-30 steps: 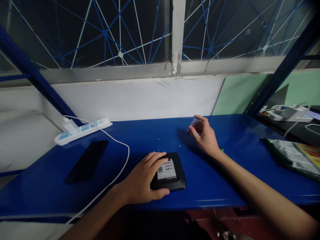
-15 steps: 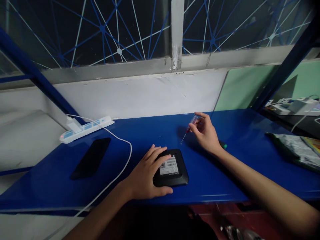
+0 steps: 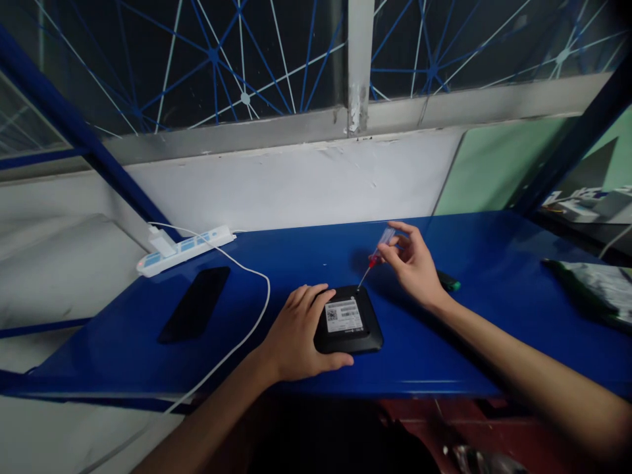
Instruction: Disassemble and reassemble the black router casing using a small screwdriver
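Note:
A black box-shaped device [image 3: 371, 324] with rounded corners lies on the blue table [image 3: 424, 355], its white printed label [image 3: 344, 316] facing up. My left hand [image 3: 301, 332] grips it from the left, thumb along the near edge and fingers over the far left corner. Between the fingers of my right hand [image 3: 412, 263] is a screwdriver [image 3: 379, 251] with a clear handle and a red collar. It slants down to the left, and its tip meets the device near the far right corner. Whether the tip sits in a screw is too small to tell.
A dark phone-like slab [image 3: 195, 304] lies at the left, near a white power strip [image 3: 190, 247] with a plugged-in charger. Its white cable [image 3: 264, 299] curves toward the near edge. Behind my right wrist is a green-and-black tool [image 3: 449, 282]; a plastic packet [image 3: 595, 289] lies far right.
The screwdriver tip has come from above the table, beyond the device, onto its far right corner. My left hand keeps its grip on the device. The whole view has shifted slightly.

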### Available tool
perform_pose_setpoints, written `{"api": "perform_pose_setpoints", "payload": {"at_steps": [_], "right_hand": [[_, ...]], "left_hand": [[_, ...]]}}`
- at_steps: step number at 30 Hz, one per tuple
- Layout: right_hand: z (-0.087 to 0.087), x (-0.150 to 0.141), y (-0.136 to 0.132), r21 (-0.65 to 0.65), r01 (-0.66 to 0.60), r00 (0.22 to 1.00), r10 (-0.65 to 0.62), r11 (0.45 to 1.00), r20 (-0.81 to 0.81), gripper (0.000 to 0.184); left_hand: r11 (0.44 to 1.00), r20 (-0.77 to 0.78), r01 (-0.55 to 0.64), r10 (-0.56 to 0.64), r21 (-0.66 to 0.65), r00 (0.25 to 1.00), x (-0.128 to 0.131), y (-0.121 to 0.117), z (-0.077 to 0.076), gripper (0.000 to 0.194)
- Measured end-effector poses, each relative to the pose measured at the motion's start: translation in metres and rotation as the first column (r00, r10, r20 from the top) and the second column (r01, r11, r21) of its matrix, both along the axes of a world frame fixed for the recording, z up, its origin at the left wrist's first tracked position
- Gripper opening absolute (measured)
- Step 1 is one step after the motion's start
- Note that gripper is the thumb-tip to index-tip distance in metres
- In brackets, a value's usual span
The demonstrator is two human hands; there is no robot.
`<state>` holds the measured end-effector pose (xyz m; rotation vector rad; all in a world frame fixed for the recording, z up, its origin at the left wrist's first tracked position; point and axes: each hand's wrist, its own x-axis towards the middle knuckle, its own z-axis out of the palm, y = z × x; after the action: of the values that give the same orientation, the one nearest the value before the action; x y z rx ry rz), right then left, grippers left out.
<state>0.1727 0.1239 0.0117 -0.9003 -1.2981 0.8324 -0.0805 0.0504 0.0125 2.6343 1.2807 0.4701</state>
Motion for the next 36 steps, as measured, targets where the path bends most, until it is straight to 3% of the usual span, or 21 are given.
{"api": "perform_pose_setpoints", "payload": {"at_steps": [14,21,26,31,36], "right_hand": [[-0.007,-0.001,0.001,-0.033,-0.033,0.997,0.036,0.999,0.069,0.048],[-0.007,0.0,-0.001,0.048,0.067,0.97,-0.076,0.997,0.232,0.047],[-0.006,0.004,0.003,0.098,0.155,0.968,-0.171,0.983,0.182,0.047],[-0.008,0.003,0.005,0.034,0.118,0.984,-0.122,0.992,0.13,0.039],[-0.011,-0.005,0.003,0.004,0.086,0.959,-0.084,0.996,0.272,0.029]], "left_hand": [[1.0,0.011,-0.003,0.003,0.015,1.0,0.0,0.001,0.0,0.099],[1.0,0.018,-0.006,0.006,-0.009,1.0,0.001,0.0,0.001,0.098],[1.0,0.006,-0.009,0.009,-0.001,1.0,0.001,0.0,0.002,0.096],[1.0,0.007,-0.019,0.019,-0.004,1.0,0.001,0.0,0.002,0.096],[0.999,0.025,-0.046,0.045,0.011,0.999,0.002,0.0,0.0,0.095]]}}
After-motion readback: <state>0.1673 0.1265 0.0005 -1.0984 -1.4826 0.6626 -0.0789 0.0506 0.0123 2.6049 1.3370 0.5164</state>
